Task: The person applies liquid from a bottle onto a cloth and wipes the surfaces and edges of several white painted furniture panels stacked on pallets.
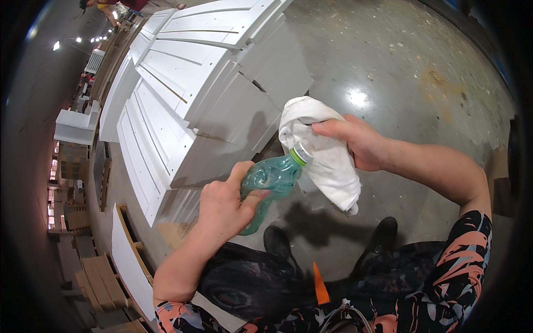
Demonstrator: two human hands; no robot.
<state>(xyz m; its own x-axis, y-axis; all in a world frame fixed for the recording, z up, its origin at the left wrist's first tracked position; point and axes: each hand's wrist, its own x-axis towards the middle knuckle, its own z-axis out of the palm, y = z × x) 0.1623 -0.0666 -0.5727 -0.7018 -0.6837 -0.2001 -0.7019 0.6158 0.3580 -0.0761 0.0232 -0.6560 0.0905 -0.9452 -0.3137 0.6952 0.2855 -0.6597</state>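
Observation:
A green-tinted clear plastic bottle (270,176) is gripped round its body by my left hand (226,202). Its white cap (302,152), with a bright green ring below it, tilts up to the right against or just in front of a white cloth (328,161). My right hand (358,139) clutches that cloth, thumb on top, and the cloth hangs down in folds. The fingers of my right hand are mostly hidden behind the cloth. Both hands are held in the air, to the right of stacked white panels (183,72).
The grey concrete floor (388,61) has stains and a bright reflection. An orange pointed piece (320,284) shows at my lap. At lower left lie a white board (129,261) and brown cardboard stacks (100,280). Another person (108,10) is far off at upper left.

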